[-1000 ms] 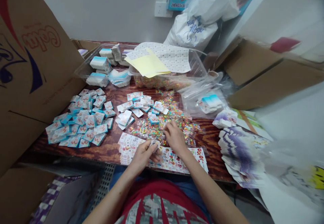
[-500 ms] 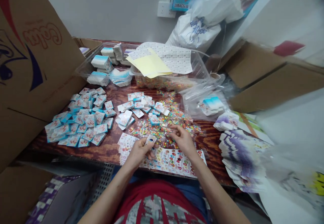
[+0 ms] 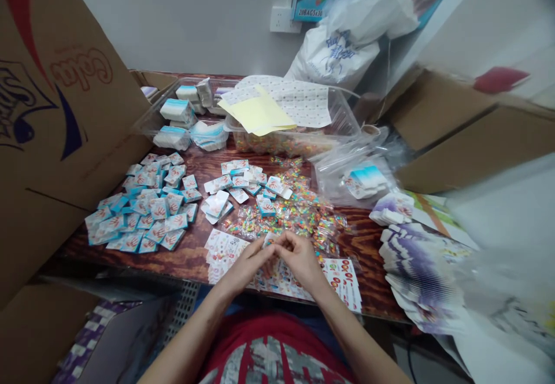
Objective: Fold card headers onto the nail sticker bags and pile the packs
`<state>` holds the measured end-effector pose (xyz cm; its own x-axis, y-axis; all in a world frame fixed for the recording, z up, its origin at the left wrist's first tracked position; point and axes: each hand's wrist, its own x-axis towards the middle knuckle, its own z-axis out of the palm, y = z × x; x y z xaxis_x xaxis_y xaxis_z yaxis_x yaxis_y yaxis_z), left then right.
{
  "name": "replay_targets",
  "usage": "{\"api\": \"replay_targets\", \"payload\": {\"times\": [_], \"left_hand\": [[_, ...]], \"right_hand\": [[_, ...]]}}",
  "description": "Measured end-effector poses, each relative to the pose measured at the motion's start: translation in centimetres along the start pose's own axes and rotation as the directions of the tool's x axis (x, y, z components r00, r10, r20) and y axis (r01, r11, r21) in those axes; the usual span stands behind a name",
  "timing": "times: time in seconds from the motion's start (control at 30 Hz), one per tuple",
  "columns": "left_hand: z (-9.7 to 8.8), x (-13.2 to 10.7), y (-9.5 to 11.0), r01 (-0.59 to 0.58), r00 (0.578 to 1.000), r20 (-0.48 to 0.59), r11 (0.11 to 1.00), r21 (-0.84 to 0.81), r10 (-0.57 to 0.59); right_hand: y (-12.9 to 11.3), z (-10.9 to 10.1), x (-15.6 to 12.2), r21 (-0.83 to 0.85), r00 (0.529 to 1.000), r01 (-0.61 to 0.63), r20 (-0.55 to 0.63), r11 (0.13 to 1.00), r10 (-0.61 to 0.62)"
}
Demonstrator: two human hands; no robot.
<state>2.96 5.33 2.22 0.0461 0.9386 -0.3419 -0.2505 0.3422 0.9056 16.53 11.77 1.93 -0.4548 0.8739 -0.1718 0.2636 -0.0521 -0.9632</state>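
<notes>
My left hand [image 3: 254, 264] is closed round a small white cardboard box [image 3: 269, 238], mostly covered by fingers. My right hand [image 3: 298, 258] meets it there, thumb and fingers pinched at the box; whatever lies between those fingertips is hidden. Beneath both hands are sheets of small colourful stickers [image 3: 344, 280], fanned along the table's front edge. Just beyond them spreads a heap of small clear packets of multicoloured pieces [image 3: 295, 213]. Several small white-and-blue boxes [image 3: 238, 181] with a red hand print lie behind and left of the packets, some with flaps raised.
A larger pile of small boxes [image 3: 147, 210] covers the table's left side beside a big carton [image 3: 52, 118]. Clear plastic trays [image 3: 347, 112] stand at the back, with papers [image 3: 260, 112] on one. To the right are a plastic bag [image 3: 329, 170] and flat purple-and-white cartons [image 3: 420, 274].
My right hand has come from the packets toward me and left, up against my left hand. The box in my left hand is now mostly covered. The view has shifted slightly.
</notes>
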Motion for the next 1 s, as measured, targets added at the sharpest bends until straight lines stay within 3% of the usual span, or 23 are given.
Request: {"api": "replay_targets", "payload": {"times": [0.13,0.27,0.37,0.43,0.47,0.53,0.57,0.63,0.67,0.7,0.77,0.83,1.0], "left_hand": [[-0.4,-0.1,-0.1,0.006,1.0,-0.025,0.999,0.038,-0.005],[-0.4,-0.6,-0.2,0.04,0.998,0.049,0.992,0.116,-0.046],[-0.2,-1.4,0.2,0.114,0.983,0.131,0.988,0.106,-0.128],[-0.6,-1.8,0.8,0.122,0.975,0.165,0.979,0.165,-0.149],[-1.1,-1.8,1.2,0.077,0.984,0.139,0.967,0.243,-0.114],[-2.8,-1.5,2.3,-0.054,0.995,-0.044,0.876,0.479,0.086],[-3.9,-1.1,2.8,-0.086,0.951,-0.184,0.784,0.615,0.249],[-6.3,0.1,3.5,-0.001,0.748,-0.387,0.584,0.811,0.539],[-7.4,0.8,3.6,0.048,0.666,-0.406,0.507,0.861,0.626],[-8.4,1.5,3.6,0.071,0.635,-0.396,0.461,0.885,0.663],[-9.8,2.6,3.3,0.057,0.642,-0.369,0.438,0.897,0.672],[-10.5,3.1,3.0,0.014,0.662,-0.362,0.472,0.881,0.656],[-10.8,1.4,2.4,-0.1,0.654,-0.439,0.646,0.757,0.616]], "right_hand": [[-0.5,-1.2,-0.5,-0.124,0.991,0.067,0.123,0.99,-0.052],[-1.2,-2.2,-0.5,-0.085,0.994,0.048,0.103,0.995,-0.039],[-1.2,-2.2,-0.3,0.061,0.951,-0.025,0.311,0.998,0.005],[-1.0,-2.2,-0.4,0.087,0.93,-0.064,0.367,0.994,0.028],[-0.9,-2.3,-0.4,0.078,0.936,-0.07,0.35,0.995,0.039],[-0.5,-2.4,-0.6,0.073,0.954,-0.08,0.296,0.994,0.055],[-0.4,-2.5,-0.7,0.087,0.96,-0.087,0.272,0.992,0.06],[-0.3,-2.5,-0.9,0.133,0.967,-0.1,0.246,0.986,0.065],[-0.3,-2.5,-0.9,0.154,0.968,-0.104,0.241,0.983,0.065],[-0.3,-2.3,-0.9,0.169,0.969,-0.108,0.24,0.98,0.066],[-0.4,-2.0,-1.0,0.178,0.968,-0.107,0.244,0.978,0.061],[-0.5,-1.8,-1.1,0.177,0.968,-0.098,0.244,0.979,0.053],[-0.5,-2.6,-0.9,0.226,0.979,-0.118,0.19,0.967,0.075]]}}
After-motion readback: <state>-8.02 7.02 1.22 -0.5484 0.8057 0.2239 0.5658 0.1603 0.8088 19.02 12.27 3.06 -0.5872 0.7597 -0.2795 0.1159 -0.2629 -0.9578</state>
